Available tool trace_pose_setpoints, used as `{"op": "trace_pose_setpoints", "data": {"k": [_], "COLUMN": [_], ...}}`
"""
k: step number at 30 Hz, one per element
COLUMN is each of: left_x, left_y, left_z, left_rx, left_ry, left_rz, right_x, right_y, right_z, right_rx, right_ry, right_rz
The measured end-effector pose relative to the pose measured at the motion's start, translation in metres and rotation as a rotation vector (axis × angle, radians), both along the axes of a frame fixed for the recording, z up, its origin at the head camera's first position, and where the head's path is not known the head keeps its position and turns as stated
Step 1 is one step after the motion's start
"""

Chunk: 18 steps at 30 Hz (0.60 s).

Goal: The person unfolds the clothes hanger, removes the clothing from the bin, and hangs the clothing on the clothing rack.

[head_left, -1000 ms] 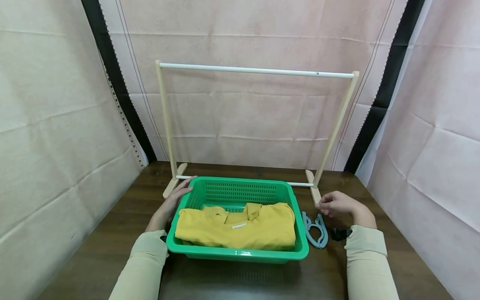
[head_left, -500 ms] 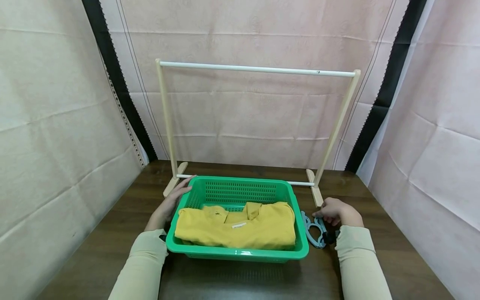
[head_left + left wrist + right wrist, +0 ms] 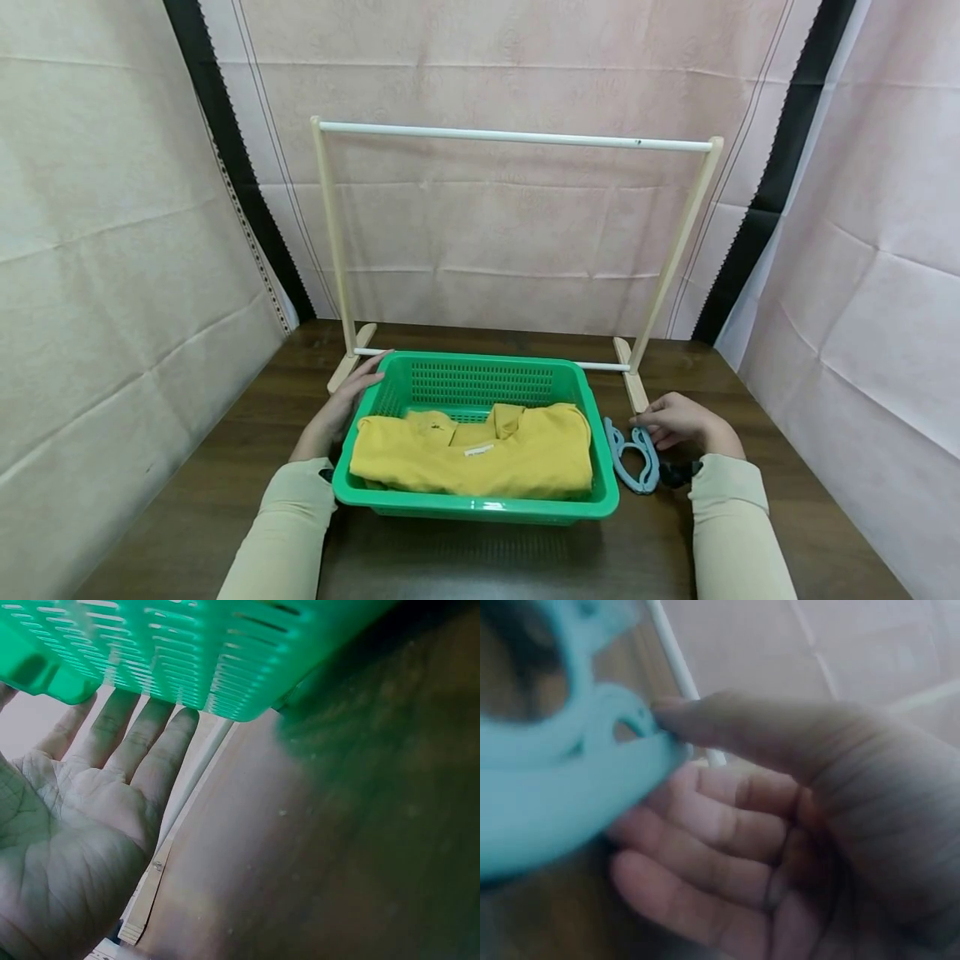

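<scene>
A green plastic basket (image 3: 480, 505) stands on the dark wooden table with a folded yellow shirt (image 3: 472, 458) inside. Its collar and a small white label show. My left hand (image 3: 347, 408) rests against the basket's left side; in the left wrist view its palm (image 3: 75, 832) is turned up and the fingers reach straight to the slotted wall. Right of the basket lies a light blue folding clothes hanger (image 3: 648, 477), folded together. My right hand (image 3: 686, 423) pinches its far end between thumb and fingers. Close up, the hanger (image 3: 555, 802) is blurred at the thumb tip.
Behind the basket stands a wooden rack with a white top rail (image 3: 480, 134) and a low white bar. Its right foot (image 3: 634, 390) lies just beyond the right hand. Pale cloth walls (image 3: 480, 233) enclose the table at the back and both sides.
My right hand dipped left over the hanger, then drew back right with its far end pinched. The hanger has shifted slightly away and right. The left hand and basket stay in place.
</scene>
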State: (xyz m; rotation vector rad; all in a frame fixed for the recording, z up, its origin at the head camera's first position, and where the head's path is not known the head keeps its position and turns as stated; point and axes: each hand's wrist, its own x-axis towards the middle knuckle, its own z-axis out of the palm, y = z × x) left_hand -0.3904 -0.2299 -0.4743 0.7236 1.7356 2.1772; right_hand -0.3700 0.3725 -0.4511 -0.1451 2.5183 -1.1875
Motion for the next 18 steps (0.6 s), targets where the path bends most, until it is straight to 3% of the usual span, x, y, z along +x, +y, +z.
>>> {"op": "trace_pose_setpoints", "data": {"k": [9, 18], "left_x": [0.002, 0.002], "left_y": [0.001, 0.000], "left_z": [0.004, 0.001], "left_rx": [-0.001, 0.003], "left_ry": [-0.009, 0.003], "left_rz": [-0.013, -0.008], "right_x": [-0.001, -0.005], "right_y": [0.021, 0.032], "right_z": [-0.013, -0.026], "right_rx": [-0.229, -0.386], "right_ry": [-0.084, -0.104], "right_rz": [0.102, 0.057]}}
